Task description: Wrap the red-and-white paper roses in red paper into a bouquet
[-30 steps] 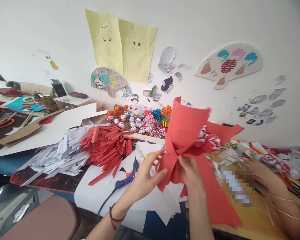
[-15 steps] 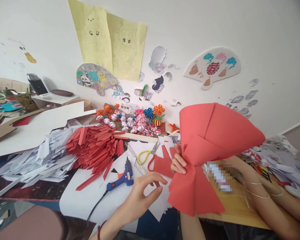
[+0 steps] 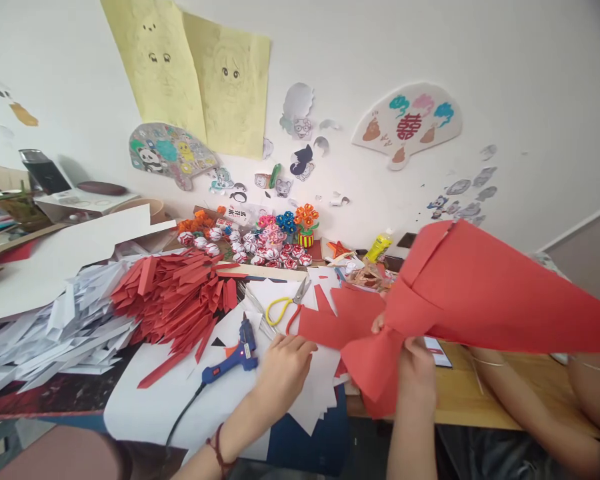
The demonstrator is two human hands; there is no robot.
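Observation:
A large red paper bouquet wrap (image 3: 500, 287), gathered at a narrow waist, is tilted with its wide end to the right. My right hand (image 3: 419, 367) is closed around that waist; some of its fingers are behind the paper. Over the white sheets (image 3: 313, 400), my left hand (image 3: 287, 367) has its fingers curled in and slightly blurred; what they hold, if anything, is hidden. A blue glue gun (image 3: 235, 357) lies left of my left hand. Just beyond that hand are scissors (image 3: 287, 308) with yellow and red handles and a red paper piece (image 3: 320, 327).
Piles of red paper strips (image 3: 177, 300) and white paper strips (image 3: 75, 327) cover the left side. Paper flowers (image 3: 275, 250) line the wall, with a yellow bottle (image 3: 379, 245) to their right. Another person's arm (image 3: 525, 400) rests at the wooden table (image 3: 460, 393).
The bouquet wrap has swung right and tipped over further, and my right hand now shows below its waist. My left hand's spread fingers have curled in. The view has shifted right.

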